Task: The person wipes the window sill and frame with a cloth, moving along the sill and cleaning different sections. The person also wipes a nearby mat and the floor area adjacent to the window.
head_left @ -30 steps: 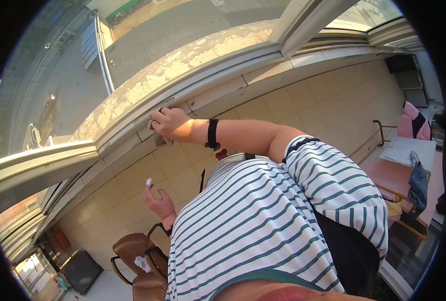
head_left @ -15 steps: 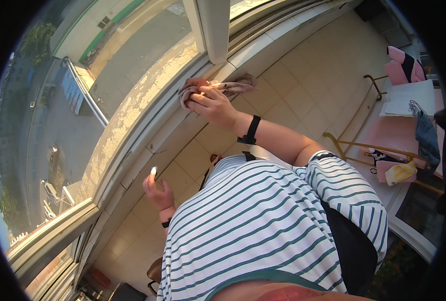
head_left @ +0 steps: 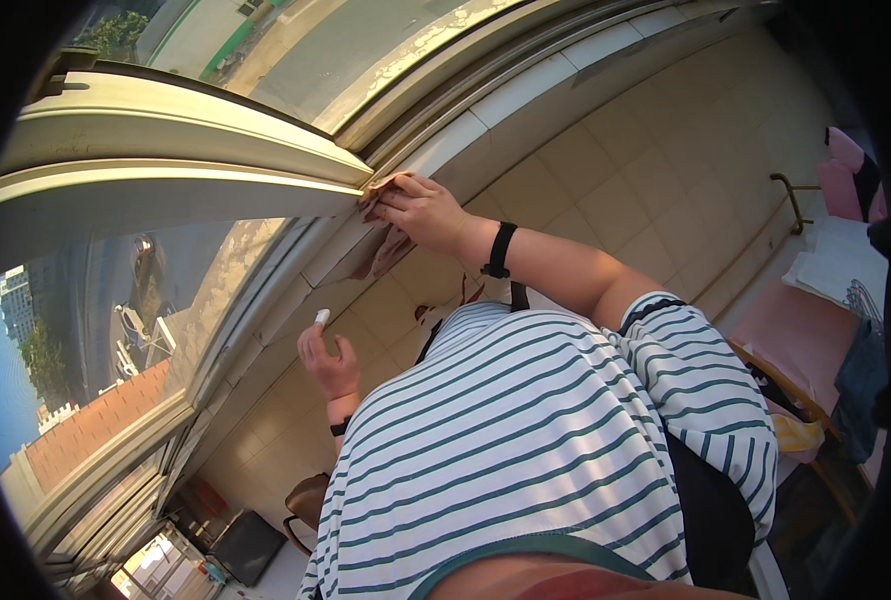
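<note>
While our right hand [head_left: 427, 215] presses against the window sill [head_left: 445, 150], its fingers are bent over a brownish-pink cloth [head_left: 390, 252], and we hold this bunched beneath them. The cloth lies at the foot of the upright window frame [head_left: 185, 205], where that frame meets the sill, and its loose end hangs over the sill's inner edge. Around our right wrist we wear a black band [head_left: 499, 250].

Our left hand [head_left: 331, 368] holds nothing that we can see; its fingers are loosely curled and spread a little, with the thumb apart. It is near the sill's inner edge, but we cannot tell whether it touches it. One fingertip carries a white wrapping [head_left: 322, 317], and a dark band [head_left: 340, 427] circles that wrist.

Between our arms we see our white shirt [head_left: 505, 430] with green stripes. Beige tiles [head_left: 615, 190] run along below the sill. Well off to our right, a white sheet [head_left: 840, 255] lies at the far edge of a pink surface [head_left: 800, 330], with blue denim [head_left: 862, 370] over its right side. At lower left, part of a brown chair [head_left: 308, 500] shows beside our shirt.
</note>
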`<move>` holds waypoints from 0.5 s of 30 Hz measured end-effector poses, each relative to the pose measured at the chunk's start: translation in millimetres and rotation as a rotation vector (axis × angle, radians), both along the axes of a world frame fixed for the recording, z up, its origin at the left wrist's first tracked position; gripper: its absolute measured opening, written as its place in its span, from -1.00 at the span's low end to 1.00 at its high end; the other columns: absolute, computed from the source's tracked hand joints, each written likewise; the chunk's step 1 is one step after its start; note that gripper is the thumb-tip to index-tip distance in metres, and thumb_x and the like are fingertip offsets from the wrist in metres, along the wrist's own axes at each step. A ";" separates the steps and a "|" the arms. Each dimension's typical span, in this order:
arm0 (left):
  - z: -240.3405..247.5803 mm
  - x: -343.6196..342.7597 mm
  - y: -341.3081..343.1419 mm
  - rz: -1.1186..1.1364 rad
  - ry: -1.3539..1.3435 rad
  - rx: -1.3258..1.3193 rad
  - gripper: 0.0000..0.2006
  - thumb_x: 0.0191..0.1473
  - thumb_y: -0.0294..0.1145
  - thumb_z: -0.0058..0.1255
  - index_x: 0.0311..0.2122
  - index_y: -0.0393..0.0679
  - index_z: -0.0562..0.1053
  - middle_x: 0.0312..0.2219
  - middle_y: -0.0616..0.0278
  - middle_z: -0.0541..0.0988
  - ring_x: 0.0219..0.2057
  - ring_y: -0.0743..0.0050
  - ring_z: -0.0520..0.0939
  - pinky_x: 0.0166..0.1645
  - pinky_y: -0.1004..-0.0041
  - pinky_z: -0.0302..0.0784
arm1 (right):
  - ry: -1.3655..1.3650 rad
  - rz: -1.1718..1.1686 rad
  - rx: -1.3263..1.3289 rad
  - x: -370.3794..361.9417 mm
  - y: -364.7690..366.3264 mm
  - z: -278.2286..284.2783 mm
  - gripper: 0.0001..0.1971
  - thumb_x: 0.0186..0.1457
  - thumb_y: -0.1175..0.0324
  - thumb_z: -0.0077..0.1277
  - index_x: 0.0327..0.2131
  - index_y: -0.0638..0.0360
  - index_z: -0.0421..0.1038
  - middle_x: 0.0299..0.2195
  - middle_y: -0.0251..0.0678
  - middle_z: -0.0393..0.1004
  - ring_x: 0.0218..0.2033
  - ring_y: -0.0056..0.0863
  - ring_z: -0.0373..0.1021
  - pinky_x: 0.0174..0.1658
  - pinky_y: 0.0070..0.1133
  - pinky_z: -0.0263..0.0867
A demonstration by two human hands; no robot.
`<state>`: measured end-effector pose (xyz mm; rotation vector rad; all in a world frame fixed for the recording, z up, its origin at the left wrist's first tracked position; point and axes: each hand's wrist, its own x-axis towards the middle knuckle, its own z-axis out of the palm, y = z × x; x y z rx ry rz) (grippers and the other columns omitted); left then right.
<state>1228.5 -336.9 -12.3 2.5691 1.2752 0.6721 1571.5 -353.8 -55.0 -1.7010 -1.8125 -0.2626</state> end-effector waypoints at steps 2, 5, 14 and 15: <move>-0.5 1.4 -5.8 0.018 0.028 0.018 -0.60 -0.01 -0.59 0.13 0.01 -0.23 0.46 -0.12 -0.04 0.56 -0.03 -0.13 0.54 0.09 0.04 0.48 | 0.019 -0.030 -0.043 20.0 0.1 -4.3 -0.63 0.06 0.30 0.11 -0.01 -0.12 0.61 0.04 -0.59 0.58 0.16 -0.44 0.35 0.24 -0.44 0.33; -0.1 10.3 -17.2 0.036 0.046 -0.014 -0.59 -0.01 -0.59 0.11 0.02 -0.24 0.45 -0.12 -0.04 0.57 -0.03 -0.13 0.54 0.10 0.03 0.46 | 0.063 -0.061 -0.005 56.8 -10.9 -6.0 -0.62 0.05 0.33 0.12 -0.01 -0.13 0.61 0.03 -0.60 0.58 0.16 -0.43 0.35 0.24 -0.42 0.33; -15.4 29.0 -7.5 0.035 -0.023 -0.034 -0.61 0.01 -0.63 0.08 0.01 -0.26 0.44 -0.13 -0.02 0.56 -0.04 -0.11 0.52 0.10 0.01 0.43 | 0.161 -0.365 0.135 141.5 -32.2 9.0 -0.72 0.09 0.50 0.08 -0.15 -0.03 0.66 -0.16 -0.44 0.64 -0.09 -0.31 0.42 0.09 -0.46 0.39; -21.6 36.4 -4.4 -0.004 -0.035 -0.042 -0.62 0.02 -0.63 0.08 0.01 -0.27 0.44 -0.13 -0.03 0.56 -0.04 -0.12 0.52 0.10 0.01 0.43 | 0.108 -0.297 0.103 140.9 -31.5 9.6 -0.73 0.08 0.49 0.10 -0.15 -0.04 0.66 -0.16 -0.45 0.63 -0.10 -0.32 0.41 0.08 -0.45 0.40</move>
